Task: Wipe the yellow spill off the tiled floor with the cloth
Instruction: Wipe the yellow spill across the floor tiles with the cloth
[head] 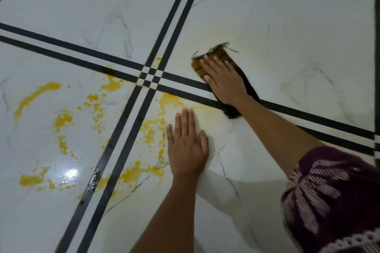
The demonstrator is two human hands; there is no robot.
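My right hand (223,80) lies flat on the cloth (197,66), fingers straight and together, pressing it to the floor (298,37) without curling round it. The cloth's frayed brown end sticks out past my fingertips; its darker end trails back under my wrist, across a pair of black stripes (82,49). My left hand (186,146) is spread flat on bare tile just nearer to me, fingers straight, holding nothing.

The yellow spill (62,119) lies mostly to the left of my left hand, in blotches and streaks on both sides of a second pair of stripes that crosses the first ahead of that hand. One patch sits just beyond my left fingertips, and a faint yellow smear runs between my two hands.

To the right of my right hand the white tile is open and dry-looking as far as a dark border (377,57). My patterned sleeve (329,191) hangs low on that side.
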